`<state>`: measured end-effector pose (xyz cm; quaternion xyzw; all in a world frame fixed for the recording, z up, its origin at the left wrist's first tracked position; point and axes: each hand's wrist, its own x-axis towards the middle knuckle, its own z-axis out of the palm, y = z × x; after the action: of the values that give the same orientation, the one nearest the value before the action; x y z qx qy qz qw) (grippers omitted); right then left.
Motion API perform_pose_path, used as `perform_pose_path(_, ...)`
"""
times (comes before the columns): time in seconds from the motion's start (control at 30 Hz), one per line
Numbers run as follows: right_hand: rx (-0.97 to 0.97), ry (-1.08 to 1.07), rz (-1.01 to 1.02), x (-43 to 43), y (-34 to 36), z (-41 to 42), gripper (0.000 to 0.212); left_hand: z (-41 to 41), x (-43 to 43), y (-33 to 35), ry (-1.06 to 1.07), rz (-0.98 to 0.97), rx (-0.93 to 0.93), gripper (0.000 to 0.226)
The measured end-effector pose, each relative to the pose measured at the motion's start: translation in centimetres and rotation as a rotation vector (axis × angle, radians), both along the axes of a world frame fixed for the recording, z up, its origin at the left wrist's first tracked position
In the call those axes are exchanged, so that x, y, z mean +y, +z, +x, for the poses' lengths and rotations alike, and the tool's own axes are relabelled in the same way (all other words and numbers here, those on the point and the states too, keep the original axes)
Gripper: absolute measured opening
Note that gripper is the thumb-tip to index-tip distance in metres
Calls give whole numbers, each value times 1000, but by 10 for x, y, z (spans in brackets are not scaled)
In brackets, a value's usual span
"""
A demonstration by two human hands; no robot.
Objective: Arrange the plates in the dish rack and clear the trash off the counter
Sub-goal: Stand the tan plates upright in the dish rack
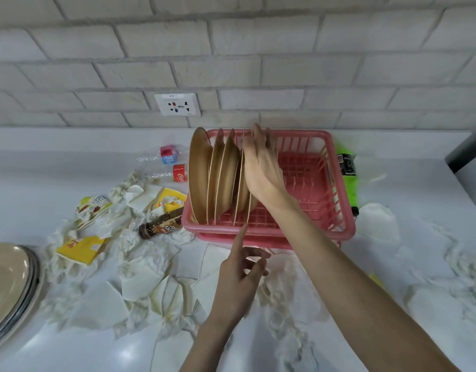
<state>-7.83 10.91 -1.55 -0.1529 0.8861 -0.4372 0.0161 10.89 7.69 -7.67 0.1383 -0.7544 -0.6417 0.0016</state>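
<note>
Our right hand (261,167) holds the rack's (336,229) newest plate (244,194); left hand (242,280) empty, loosely spread. A plate stack (8,280) and trash (140,280) remain on the desk (419,264).

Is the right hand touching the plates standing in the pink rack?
Touching. The head view shows the right hand laid over the rim of the rightmost standing plates in the pink dish rack, fingers curled on their top edges.
</note>
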Motion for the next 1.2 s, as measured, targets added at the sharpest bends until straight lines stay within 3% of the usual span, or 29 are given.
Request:
perform_pose_path(0.07,-71,-29,-168,3,2,11,58,3,-1,-5,35,-21,-15,67)
perform_pose_path(0.17,-98,22,-315,10,-4,27,58,10,-2,-8,79,-44,-27,62)
perform_pose_path(0.37,-119,-10,-368,10,-11,51,59,22,-14,5,33,-46,-25,53)
perform_pose_path(0.47,64,-50,-371,12,-5,67,56,33,-37,13,0,-44,-7,44)
perform_pose_path(0.57,351,34,-338,9,1,93,35,45,-76,15,-17,-62,-4,32)
perform_pose_path(0.7,463,67,-220,-24,-8,138,22,71,-149,12,-4,-76,18,26)
perform_pose_path(0.93,398,-71,-136,-83,-24,178,22,106,-268,-1,-25,-101,24,27)
perform_pose_path(1.2,123,181,-156,-200,-47,238,19,134,-361,2,70,-122,46,26)
